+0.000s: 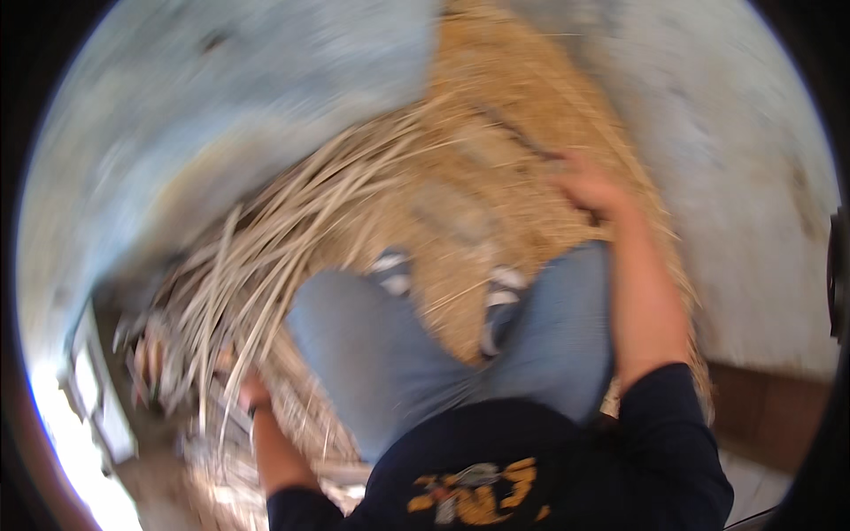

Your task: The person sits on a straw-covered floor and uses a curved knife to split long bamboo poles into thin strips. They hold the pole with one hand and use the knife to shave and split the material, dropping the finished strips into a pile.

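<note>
My right hand is closed round the handle of a dark, slim, knife-like tool in front of my right knee. Its long thin part points away and to the left, over the straw-coloured floor; blur hides its exact kind. Low on the left, my left hand reaches in among the near ends of long pale split strips. Its fingers are smeared and partly covered, so whether they grip a strip does not show. The strips lie in a loose heap, fanning from the left toward the far middle.
Fine tan shavings cover the floor round my sandalled feet. A greyish flat block lies beyond them. Pale blue-grey walls rise at left and right. Mixed scraps sit by a bright opening at the left.
</note>
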Tool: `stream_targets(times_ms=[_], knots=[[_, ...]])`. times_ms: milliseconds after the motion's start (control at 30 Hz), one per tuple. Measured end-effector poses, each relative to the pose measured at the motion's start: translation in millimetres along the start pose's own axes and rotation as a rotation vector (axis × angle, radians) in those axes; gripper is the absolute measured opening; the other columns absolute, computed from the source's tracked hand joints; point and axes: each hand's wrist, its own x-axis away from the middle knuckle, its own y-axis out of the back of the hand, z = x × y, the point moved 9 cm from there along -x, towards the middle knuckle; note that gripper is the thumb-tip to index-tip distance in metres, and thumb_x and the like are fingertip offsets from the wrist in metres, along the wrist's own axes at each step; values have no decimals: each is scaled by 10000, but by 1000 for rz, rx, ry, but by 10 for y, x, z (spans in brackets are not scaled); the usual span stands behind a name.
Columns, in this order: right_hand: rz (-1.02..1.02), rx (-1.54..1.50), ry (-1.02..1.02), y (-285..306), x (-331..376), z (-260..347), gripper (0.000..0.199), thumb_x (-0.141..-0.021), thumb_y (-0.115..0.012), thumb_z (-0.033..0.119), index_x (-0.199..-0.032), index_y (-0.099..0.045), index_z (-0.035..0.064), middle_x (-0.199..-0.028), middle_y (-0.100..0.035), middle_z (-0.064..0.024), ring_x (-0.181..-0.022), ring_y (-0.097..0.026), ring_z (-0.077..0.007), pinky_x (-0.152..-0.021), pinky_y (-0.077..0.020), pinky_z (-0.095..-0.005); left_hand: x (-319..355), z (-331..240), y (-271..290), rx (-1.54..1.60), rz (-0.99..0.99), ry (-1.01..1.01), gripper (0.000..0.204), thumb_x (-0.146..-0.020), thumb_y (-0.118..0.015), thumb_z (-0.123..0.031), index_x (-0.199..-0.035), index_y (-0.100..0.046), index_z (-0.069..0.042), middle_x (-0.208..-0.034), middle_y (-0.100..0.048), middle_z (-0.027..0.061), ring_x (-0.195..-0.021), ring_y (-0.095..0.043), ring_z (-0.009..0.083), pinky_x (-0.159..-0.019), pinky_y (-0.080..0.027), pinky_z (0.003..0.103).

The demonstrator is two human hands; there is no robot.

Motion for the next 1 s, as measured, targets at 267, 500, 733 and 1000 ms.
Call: stream_targets(times_ms=[267,500,733,1000], knots=[[-38,-233,66,376,-83,-83,598,-895,-670,216,-1415,-450,21,-703,-568,-34,-562,-537,-120,-494,-430,-289,890,435,-2,316,-126,406,724,-905,-615,-545,-1408,-512,-36,-1357,-534,272,-1205,-554,455,-1036,-444,531],[-39,176,-330,819,-59,-1396,446,-899,-687,403,-1088,-622,4,-717,-590,-54,-588,-560,-135,-532,-475,-316,1091,499,175,133,-131,362,815,-877,-660,-555,-1459,-424,-36,-1446,-426,264,-1359,-412,392,-1116,-359,502],[-297,-124,-476,1153,37,-3258,316,-872,-677,328,-867,-663,12,-691,-609,-81,-503,-528,-167,-475,-435,-348,1005,738,282,86,-112,293,771,-910,-626,-512,-1446,-433,7,-1400,-493,295,-1264,-499,469,-1067,-435,510],[-649,318,-373,2514,-347,-3743,444,-874,-631,325,-1140,-663,-30,-1067,-705,-253,-983,-692,-364,-849,-539,-452,988,274,580,-116,17,203,755,-912,-618,-512,-1458,-423,-29,-1370,-518,266,-1228,-524,437,-1038,-444,524]])
